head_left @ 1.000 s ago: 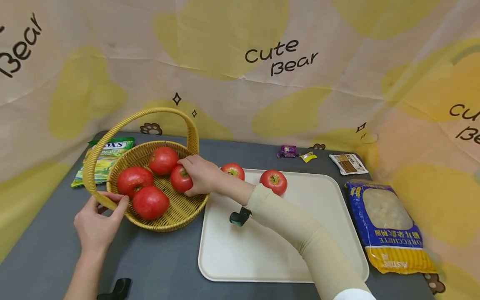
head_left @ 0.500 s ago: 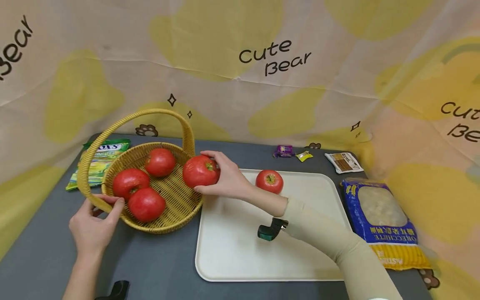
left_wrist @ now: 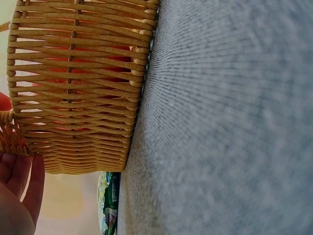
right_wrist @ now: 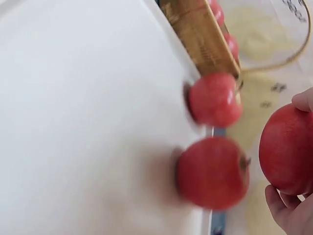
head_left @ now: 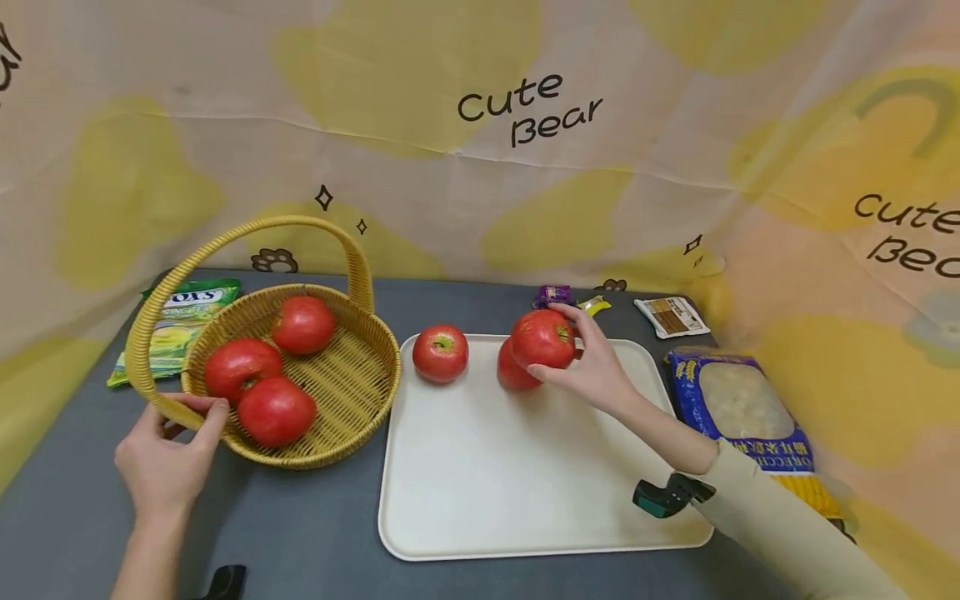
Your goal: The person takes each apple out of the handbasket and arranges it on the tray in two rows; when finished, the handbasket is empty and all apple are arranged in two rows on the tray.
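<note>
My right hand (head_left: 600, 375) grips a red apple (head_left: 542, 338) above the back part of the white tray (head_left: 480, 483). Partly hidden behind that fruit, a second apple (head_left: 516, 371) rests on the tray. Another apple (head_left: 440, 353) sits at the tray's back left corner. To the left stands a yellow wicker basket (head_left: 352, 375) with an arched handle and three apples inside, one of them (head_left: 277, 411) near the front. The fingers of my left hand (head_left: 167, 458) pinch the base of the basket's handle; the left wrist view shows this hand (left_wrist: 19, 196) at the woven side.
A green snack bag (head_left: 176, 333) lies behind the basket. Purple (head_left: 553, 295) and yellow wrapped candies (head_left: 594, 305) and a brown-and-white packet (head_left: 671, 317) lie at the back. A blue pasta bag (head_left: 742, 400) is right of the tray. A printed cloth (head_left: 420, 192) hangs behind.
My right hand has lifted an apple out of the basket and carried it rightward over the tray. My left hand stays on the basket's handle. The view has shifted slightly right.
</note>
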Demonstrator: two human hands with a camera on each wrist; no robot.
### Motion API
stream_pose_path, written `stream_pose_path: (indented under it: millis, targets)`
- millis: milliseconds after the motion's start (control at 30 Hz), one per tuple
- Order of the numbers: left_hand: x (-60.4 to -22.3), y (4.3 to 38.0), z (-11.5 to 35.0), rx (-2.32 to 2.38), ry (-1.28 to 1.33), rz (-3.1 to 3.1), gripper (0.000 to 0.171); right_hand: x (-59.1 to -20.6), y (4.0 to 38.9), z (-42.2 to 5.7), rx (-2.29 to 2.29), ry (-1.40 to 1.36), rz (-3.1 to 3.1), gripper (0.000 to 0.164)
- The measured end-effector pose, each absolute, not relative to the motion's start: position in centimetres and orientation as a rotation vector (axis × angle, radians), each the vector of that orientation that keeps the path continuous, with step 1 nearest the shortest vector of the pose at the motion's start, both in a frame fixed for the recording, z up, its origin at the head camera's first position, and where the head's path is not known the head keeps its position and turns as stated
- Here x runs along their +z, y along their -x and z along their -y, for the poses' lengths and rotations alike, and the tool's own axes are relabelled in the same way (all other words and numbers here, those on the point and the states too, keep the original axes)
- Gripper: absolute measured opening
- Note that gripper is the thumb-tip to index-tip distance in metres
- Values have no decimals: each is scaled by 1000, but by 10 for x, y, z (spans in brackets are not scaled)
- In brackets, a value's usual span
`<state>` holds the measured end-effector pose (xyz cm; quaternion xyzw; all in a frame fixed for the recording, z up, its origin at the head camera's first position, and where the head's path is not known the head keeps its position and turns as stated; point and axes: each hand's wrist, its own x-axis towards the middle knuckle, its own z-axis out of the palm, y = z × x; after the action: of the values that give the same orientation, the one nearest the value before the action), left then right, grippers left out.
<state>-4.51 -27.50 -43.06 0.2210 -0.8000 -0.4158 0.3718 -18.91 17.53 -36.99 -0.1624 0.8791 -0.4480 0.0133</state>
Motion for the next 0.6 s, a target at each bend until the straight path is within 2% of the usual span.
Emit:
stream_pose_path:
  millis: [267, 600]
  targets:
    - [-432, 45, 276, -1042, -564, 2054, 19, -397, 196, -235, -1218, 274, -2879, 87]
    - [-432, 46, 277, -1030, -567, 2064, 21, -422, 209, -258, -1079, 208, -2914, 85]
